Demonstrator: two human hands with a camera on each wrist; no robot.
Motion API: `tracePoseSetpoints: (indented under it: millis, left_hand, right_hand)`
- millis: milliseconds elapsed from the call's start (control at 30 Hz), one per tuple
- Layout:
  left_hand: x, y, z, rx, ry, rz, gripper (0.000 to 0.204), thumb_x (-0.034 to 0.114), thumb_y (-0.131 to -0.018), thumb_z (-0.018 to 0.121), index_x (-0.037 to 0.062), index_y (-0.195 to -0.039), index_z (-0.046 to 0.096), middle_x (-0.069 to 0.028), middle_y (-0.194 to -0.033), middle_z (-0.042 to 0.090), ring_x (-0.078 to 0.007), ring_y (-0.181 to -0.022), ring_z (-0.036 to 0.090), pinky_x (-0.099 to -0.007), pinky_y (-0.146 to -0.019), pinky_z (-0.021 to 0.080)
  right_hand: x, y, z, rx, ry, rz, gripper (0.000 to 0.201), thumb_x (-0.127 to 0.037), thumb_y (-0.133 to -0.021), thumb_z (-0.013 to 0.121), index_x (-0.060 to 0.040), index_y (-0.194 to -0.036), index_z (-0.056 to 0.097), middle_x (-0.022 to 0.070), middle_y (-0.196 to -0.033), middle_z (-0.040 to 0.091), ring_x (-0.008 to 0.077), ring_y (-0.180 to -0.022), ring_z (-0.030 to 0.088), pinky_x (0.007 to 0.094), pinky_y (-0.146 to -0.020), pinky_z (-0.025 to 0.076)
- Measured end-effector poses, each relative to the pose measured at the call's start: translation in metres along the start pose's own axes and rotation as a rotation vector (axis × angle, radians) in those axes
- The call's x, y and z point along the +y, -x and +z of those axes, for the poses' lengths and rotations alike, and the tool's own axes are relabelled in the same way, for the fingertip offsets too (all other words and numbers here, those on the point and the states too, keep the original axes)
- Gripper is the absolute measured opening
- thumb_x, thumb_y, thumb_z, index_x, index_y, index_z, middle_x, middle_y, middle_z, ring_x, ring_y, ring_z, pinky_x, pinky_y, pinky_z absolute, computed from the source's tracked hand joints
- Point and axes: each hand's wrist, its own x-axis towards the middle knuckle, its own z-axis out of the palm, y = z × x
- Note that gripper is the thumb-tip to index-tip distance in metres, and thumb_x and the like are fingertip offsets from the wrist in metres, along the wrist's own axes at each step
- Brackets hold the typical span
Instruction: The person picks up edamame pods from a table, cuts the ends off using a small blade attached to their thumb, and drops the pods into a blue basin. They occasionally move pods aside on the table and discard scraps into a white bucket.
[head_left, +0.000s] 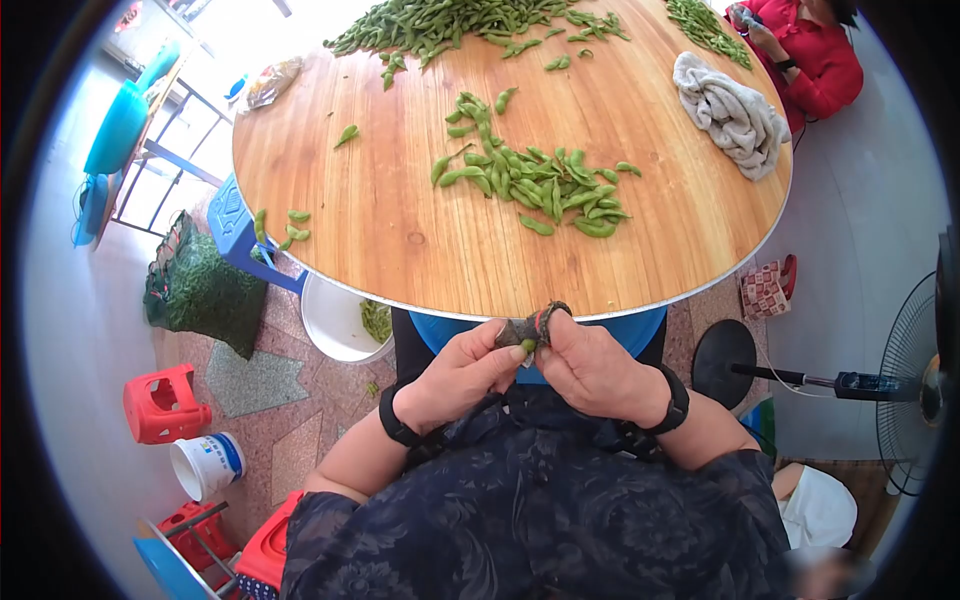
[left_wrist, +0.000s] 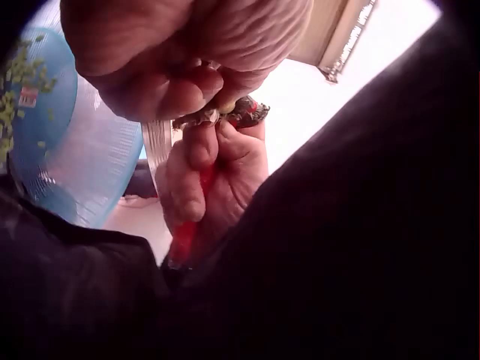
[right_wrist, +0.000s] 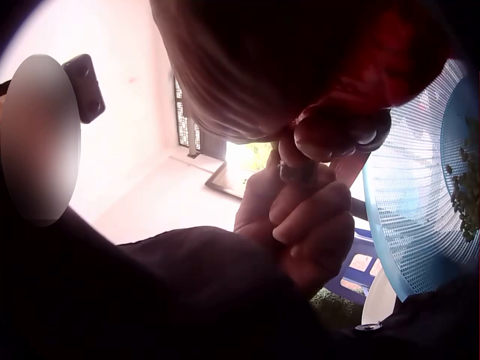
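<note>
Both hands meet just below the near edge of the round wooden table (head_left: 400, 240), over the lap. Left hand (head_left: 455, 375) pinches one end of an edamame pod (head_left: 520, 335) between thumb and curled fingers; a green bean (head_left: 527, 346) shows at the fingertips. Right hand (head_left: 590, 365) closes on the pod's other end, its index finger wrapped in a dark fingertip guard (head_left: 548, 318); the left wrist view shows a red-handled blade (left_wrist: 184, 232) in this fist, likely why the pod is presented end-on. Directly beneath the grip sits a blue mesh basket (left_wrist: 90, 172), probably placed to catch beans. Beyond the grip, on the table, lies a pile of pods (head_left: 540, 185); a grey cloth (head_left: 730, 115) lies farther off to the right.
</note>
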Motion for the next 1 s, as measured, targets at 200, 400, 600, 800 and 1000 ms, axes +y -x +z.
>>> tracePoseSetpoints:
  millis: [200,400,600,800,1000]
  left_hand:
    - [-0.001,-0.002,0.007,-0.026,0.208,-0.111,0.009,0.014,-0.097,0.050,0.0055,-0.096,0.053,0.0023,-0.072,0.047,-0.0079,-0.062,0.044,-0.0237,-0.057,0.038]
    - [0.007,0.003,0.011,0.135,-1.082,0.682,0.008,0.005,-0.085,0.062,0.0033,-0.086,0.054,-0.0116,-0.071,0.052,-0.0288,-0.061,0.052,-0.0349,-0.057,0.043]
    - [0.008,0.006,0.011,0.120,-0.881,0.611,0.008,0.005,-0.088,0.060,0.0026,-0.086,0.052,-0.0059,-0.069,0.049,-0.0205,-0.060,0.050,-0.0336,-0.054,0.041]
    - [0.006,-0.003,0.002,-0.104,0.361,-0.094,0.008,0.011,-0.097,0.051,0.0045,-0.099,0.055,0.0040,-0.071,0.044,-0.0058,-0.062,0.040,-0.0231,-0.056,0.035]
    - [0.003,-0.006,0.006,-0.071,-0.148,-0.052,0.010,0.012,-0.097,0.051,0.0034,-0.099,0.057,0.0043,-0.071,0.046,-0.0041,-0.063,0.040,-0.0230,-0.056,0.036]
  right_hand:
    - [0.002,0.002,-0.005,-0.043,-0.115,0.087,0.011,-0.002,-0.088,0.048,0.0002,-0.096,0.040,0.0188,-0.073,0.052,0.0395,-0.066,0.056,0.0403,-0.058,0.046]
    - [-0.004,0.002,-0.005,-0.024,-0.136,0.129,0.012,-0.005,-0.089,0.047,-0.0003,-0.098,0.040,0.0199,-0.071,0.054,0.0407,-0.066,0.058,0.0421,-0.057,0.045]
    - [-0.006,0.001,-0.002,0.031,-0.070,0.056,0.016,-0.005,-0.088,0.048,0.0013,-0.100,0.040,0.0213,-0.071,0.055,0.0421,-0.066,0.059,0.0447,-0.055,0.046]
    - [-0.005,0.004,-0.005,0.034,0.139,-0.134,0.013,-0.003,-0.086,0.051,0.0017,-0.097,0.045,0.0195,-0.073,0.058,0.0389,-0.065,0.060,0.0420,-0.054,0.048]
    - [-0.002,0.006,-0.026,-0.162,0.176,-0.095,0.010,-0.004,-0.087,0.054,0.0006,-0.093,0.048,0.0159,-0.077,0.060,0.0349,-0.066,0.062,0.0388,-0.057,0.051]
